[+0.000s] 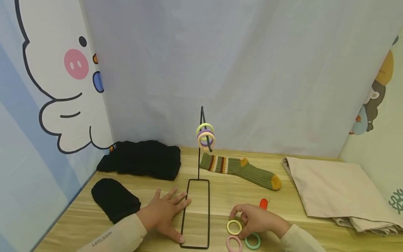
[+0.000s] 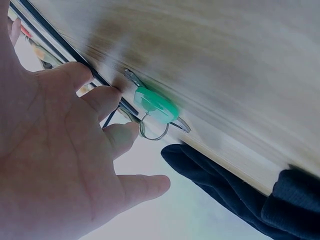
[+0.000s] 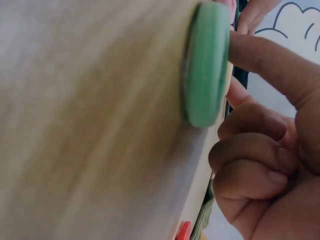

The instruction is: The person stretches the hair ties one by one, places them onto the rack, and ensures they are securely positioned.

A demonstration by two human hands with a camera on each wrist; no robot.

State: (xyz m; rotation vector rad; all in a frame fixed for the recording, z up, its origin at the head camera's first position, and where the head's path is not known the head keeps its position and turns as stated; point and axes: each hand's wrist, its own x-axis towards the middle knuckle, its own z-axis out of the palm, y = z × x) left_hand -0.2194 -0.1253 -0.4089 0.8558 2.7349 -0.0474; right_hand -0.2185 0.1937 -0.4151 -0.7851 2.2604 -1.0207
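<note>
A black metal stand point(image 1: 199, 180) has a rectangular wire base and an upright with a sloping arm. Hanging on that arm are a yellow-green, a purple and a peach ring point(image 1: 206, 140). My left hand point(image 1: 168, 211) lies with fingers spread, touching the base's left side. At the right, my right hand point(image 1: 259, 219) has thumb and index finger at opposite edges of a yellow ring point(image 1: 234, 234), pinching it at the table; its other fingers are curled. Close by lie a pink ring point(image 1: 228, 244) and a green ring point(image 3: 207, 65), the latter beside the thumb.
Behind the stand lies a striped green sock point(image 1: 233, 166). Black cloth items point(image 1: 148, 159) and a smaller black piece point(image 1: 114, 199) lie left; folded beige cloth point(image 1: 340, 189) lies right. A red key-ring item point(image 1: 263, 203) and a green one point(image 2: 157, 105) are near my hands.
</note>
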